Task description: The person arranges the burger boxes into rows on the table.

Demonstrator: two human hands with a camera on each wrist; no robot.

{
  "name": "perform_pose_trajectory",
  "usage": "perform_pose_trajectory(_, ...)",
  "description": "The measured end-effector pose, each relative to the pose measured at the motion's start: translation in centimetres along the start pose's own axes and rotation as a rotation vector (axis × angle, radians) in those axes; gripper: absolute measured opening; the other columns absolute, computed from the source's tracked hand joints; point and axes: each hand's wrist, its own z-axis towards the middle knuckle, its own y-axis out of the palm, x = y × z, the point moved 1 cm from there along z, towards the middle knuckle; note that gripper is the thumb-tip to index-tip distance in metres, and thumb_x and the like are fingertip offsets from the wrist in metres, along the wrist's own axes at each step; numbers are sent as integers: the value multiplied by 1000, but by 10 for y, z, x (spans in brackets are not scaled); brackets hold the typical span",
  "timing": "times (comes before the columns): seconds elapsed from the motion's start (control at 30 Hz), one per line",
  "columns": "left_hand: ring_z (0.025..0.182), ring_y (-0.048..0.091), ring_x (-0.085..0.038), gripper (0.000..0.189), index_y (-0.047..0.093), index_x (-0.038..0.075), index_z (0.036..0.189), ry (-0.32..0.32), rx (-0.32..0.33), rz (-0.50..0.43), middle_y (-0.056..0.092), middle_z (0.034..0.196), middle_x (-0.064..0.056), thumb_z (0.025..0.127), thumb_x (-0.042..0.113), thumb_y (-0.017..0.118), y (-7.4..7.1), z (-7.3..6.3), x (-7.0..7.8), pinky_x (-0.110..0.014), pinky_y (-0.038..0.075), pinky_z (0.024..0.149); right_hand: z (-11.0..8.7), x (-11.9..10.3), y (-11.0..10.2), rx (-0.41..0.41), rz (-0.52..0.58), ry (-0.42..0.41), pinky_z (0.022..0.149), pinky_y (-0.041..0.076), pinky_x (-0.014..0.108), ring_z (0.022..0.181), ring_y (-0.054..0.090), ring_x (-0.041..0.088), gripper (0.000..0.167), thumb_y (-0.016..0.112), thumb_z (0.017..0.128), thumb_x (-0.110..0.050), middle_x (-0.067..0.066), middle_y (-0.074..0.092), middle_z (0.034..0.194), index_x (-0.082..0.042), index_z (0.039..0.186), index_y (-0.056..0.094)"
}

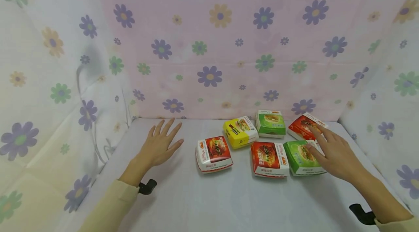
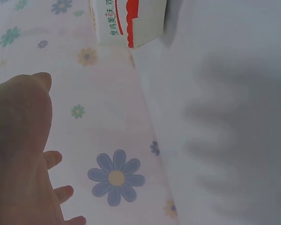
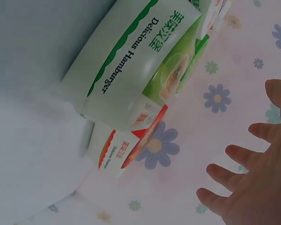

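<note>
My left hand [image 1: 160, 145] hovers over the left part of the table, fingers spread and holding nothing. To its right is a red-and-white hamburger box [image 1: 214, 154]; a white box side [image 2: 131, 21] shows at the top of the left wrist view. My right hand [image 1: 337, 154] is above the right-hand boxes, its fingers extended. Nearest to it are a green hamburger box [image 1: 302, 157] and, behind that, a red hamburger box [image 1: 306, 124], both partly covered by the hand. In the right wrist view the fingers are apart from the green box [image 3: 131, 61].
Between the hands lie another red hamburger box [image 1: 270, 159], a yellow one [image 1: 240, 132] and a second green one [image 1: 271, 123] at the back. The boxes rest on a white-covered table [image 1: 209, 203]. Flower-patterned cloth [image 1: 209, 43] hangs behind and on both sides.
</note>
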Motion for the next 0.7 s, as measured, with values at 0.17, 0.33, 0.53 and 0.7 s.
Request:
perform_pose_trajectory(0.17,152,17,-48,67,27,19,163,7,15,-14,19,169,-15,107,52,44,-2,-3,4,-69,17,118,3,-15,1,-44,99,19,99,29,81,132,35,62,74,62,102,-35,33,32,155,-10,161,25)
perform_pose_trajectory(0.33,150,22,-49,67,28,18,163,17,17,-36,22,168,-16,107,50,44,0,-4,7,-69,20,117,5,-30,1,-59,190,31,99,32,80,137,33,59,73,61,103,-36,30,28,159,-3,160,28)
perform_pose_trajectory(0.53,149,23,-49,65,30,17,162,18,19,-68,25,167,-17,108,49,44,2,-5,11,-69,23,116,6,-45,4,-68,251,26,100,34,78,140,32,56,69,63,103,-34,29,29,159,-6,158,32)
perform_pose_trajectory(0.7,148,25,-50,65,29,16,162,10,10,-114,27,166,-18,108,47,46,3,-7,14,-70,25,115,7,-58,8,-80,335,11,102,36,76,140,34,55,70,65,102,-29,28,30,158,-5,158,31)
